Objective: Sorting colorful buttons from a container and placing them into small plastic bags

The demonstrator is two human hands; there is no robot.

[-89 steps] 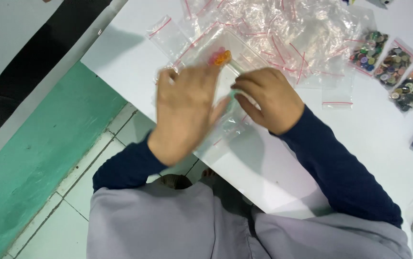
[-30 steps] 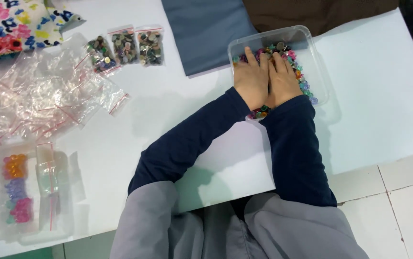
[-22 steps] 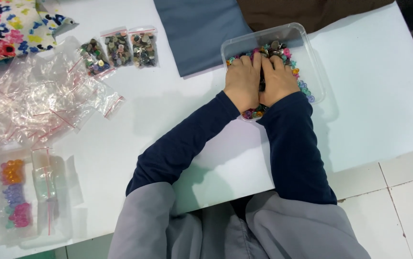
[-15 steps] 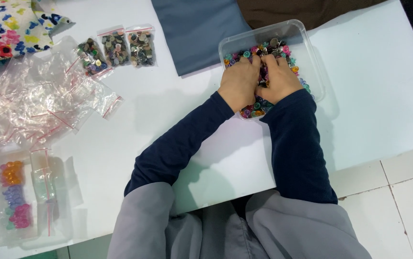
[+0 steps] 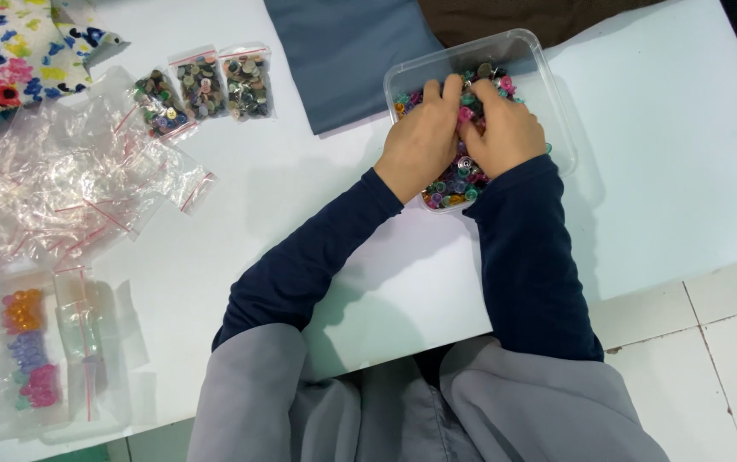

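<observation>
Presently: clear plastic tub [image 5: 557,103] of mixed coloured buttons [image 5: 454,184], far edge of white worktop [image 5: 659,171]; left hand [image 5: 424,141] and right hand [image 5: 505,137] half-curled among them, grip contents indiscernible; best sifted gently, buttons kept inside.

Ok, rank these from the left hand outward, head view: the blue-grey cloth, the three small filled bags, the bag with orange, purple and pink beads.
From the left hand:
1. Blue-grey cloth, just above-left.
2. Three small filled bags, further left.
3. Bag with orange, purple and pink beads, far lower-left corner.
</observation>
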